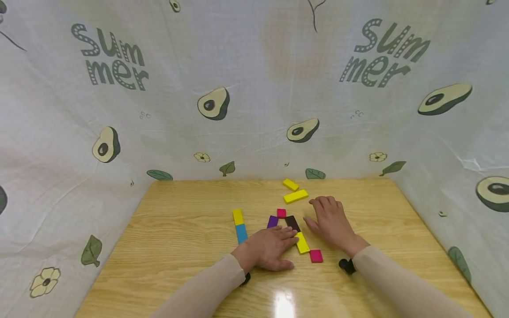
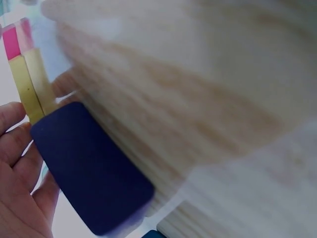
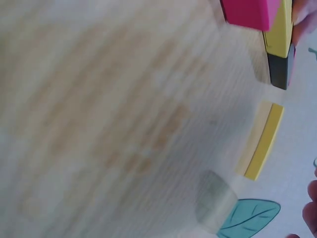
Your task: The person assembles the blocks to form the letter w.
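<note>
I see a row of flat blocks at mid-tabletop (image 1: 179,229): a purple block (image 1: 272,221), a dark block (image 1: 292,222) and a yellow block (image 1: 302,242) running diagonally, with the left hand (image 1: 270,249) lying flat beside them, its straight fingers (image 1: 289,235) touching the yellow block's left edge. My right hand (image 1: 332,223) rests palm down just right of the dark block, fingers relaxed and slightly spread, holding nothing. Counting colours: four yellow, two pink, one blue, one purple, one dark. A pink block (image 1: 281,213) sits above the row, another (image 1: 316,255) below it. A yellow-and-blue strip (image 1: 240,225) lies left; two loose yellow blocks (image 1: 295,196) lie behind, near the avocado-print cloth (image 1: 254,88).
</note>
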Demonstrator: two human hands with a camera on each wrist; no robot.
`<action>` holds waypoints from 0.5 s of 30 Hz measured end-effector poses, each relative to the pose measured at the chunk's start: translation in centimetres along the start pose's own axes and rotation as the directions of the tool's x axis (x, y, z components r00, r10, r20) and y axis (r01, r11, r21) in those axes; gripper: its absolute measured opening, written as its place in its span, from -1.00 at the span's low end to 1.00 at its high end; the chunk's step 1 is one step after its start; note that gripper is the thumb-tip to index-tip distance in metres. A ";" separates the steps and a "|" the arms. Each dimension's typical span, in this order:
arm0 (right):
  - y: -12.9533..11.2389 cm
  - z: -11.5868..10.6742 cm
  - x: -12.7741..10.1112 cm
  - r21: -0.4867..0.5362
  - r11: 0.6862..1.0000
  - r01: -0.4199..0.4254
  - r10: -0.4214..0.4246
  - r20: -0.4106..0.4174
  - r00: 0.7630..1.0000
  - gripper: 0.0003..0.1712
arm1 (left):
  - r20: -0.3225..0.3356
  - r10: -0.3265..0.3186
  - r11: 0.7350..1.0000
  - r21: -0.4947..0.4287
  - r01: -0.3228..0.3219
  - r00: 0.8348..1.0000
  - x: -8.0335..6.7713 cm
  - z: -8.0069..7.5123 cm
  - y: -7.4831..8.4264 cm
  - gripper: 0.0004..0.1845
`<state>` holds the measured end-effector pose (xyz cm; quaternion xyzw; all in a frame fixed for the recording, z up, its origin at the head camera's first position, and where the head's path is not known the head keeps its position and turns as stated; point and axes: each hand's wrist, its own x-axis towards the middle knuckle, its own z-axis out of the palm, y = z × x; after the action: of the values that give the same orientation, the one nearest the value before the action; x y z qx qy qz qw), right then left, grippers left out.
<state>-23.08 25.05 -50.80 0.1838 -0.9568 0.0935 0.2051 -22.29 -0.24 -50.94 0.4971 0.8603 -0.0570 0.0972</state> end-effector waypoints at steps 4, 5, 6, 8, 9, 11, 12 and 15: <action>0.1 0.4 1.1 0.007 0.999 -0.037 0.037 0.031 0.999 -0.34 | 0.007 -0.004 1.000 -0.005 0.004 1.000 0.1 0.0 0.0 -0.16; 0.1 0.6 1.3 0.009 0.999 -0.047 0.047 0.038 0.998 -0.32 | 0.008 -0.004 1.000 -0.006 0.004 1.000 0.1 0.0 0.0 -0.16; 0.1 0.7 1.5 0.013 0.998 -0.059 0.058 0.047 0.997 -0.31 | 0.009 -0.005 1.000 -0.009 0.005 1.000 0.1 0.0 0.0 -0.16; 0.1 1.1 2.0 0.024 0.996 -0.083 0.082 0.061 0.995 -0.28 | 0.009 -0.004 1.000 -0.012 0.004 1.000 0.2 0.1 0.0 -0.16; 0.0 1.3 2.3 0.026 0.995 -0.097 0.095 0.071 0.993 -0.26 | 0.010 -0.004 1.000 -0.015 0.005 1.000 0.2 0.1 0.0 -0.16; 0.0 1.6 2.9 0.034 0.992 -0.122 0.119 0.087 0.989 -0.23 | 0.008 -0.003 1.000 -0.017 0.003 1.000 0.2 0.1 0.0 -0.16; -0.1 1.8 3.2 0.036 0.990 -0.135 0.132 0.094 0.987 -0.22 | 0.006 -0.002 1.000 -0.019 0.003 1.000 0.1 0.2 0.0 -0.16; -0.3 2.4 4.3 0.037 0.985 -0.168 0.163 0.117 0.980 -0.19 | -0.004 0.000 1.000 -0.019 0.000 1.000 0.0 0.2 0.0 -0.16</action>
<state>-27.45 22.81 -51.09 0.1132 -0.9764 0.1218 0.1375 -22.28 -0.22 -51.12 0.4964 0.8610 -0.0477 0.1003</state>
